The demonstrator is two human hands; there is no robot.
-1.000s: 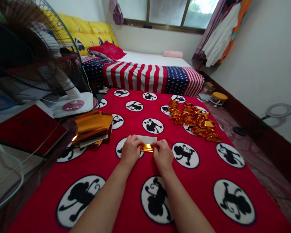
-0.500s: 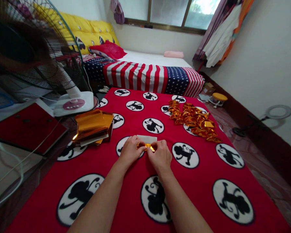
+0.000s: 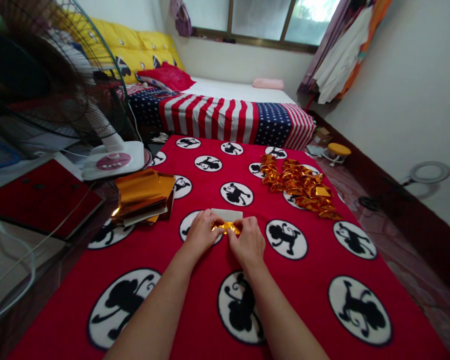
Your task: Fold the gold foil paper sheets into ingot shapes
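Observation:
Between my two hands lies a sheet of gold foil paper (image 3: 228,214), its pale back showing at the far side and its near edge folded over to shiny gold. My left hand (image 3: 203,230) pinches the left end of the fold, thumb in front. On the right end, my right hand (image 3: 248,237) grips the fold the same way, the thumbs close together. The paper rests on a red cloth (image 3: 210,195) with black monkey figures in white circles. Parts of the fold are hidden behind my fingers.
A stack of gold foil sheets (image 3: 142,195) lies to the left. Several folded gold foil pieces (image 3: 300,185) sit in rows at the back right. A fan (image 3: 114,155) stands at the left. Beyond the cloth is a bed (image 3: 217,117); a yellow stool (image 3: 338,149) is on the floor.
Both hands stay on the folded edge, with hardly any movement. The fan's blades have turned, and the view has shifted very slightly.

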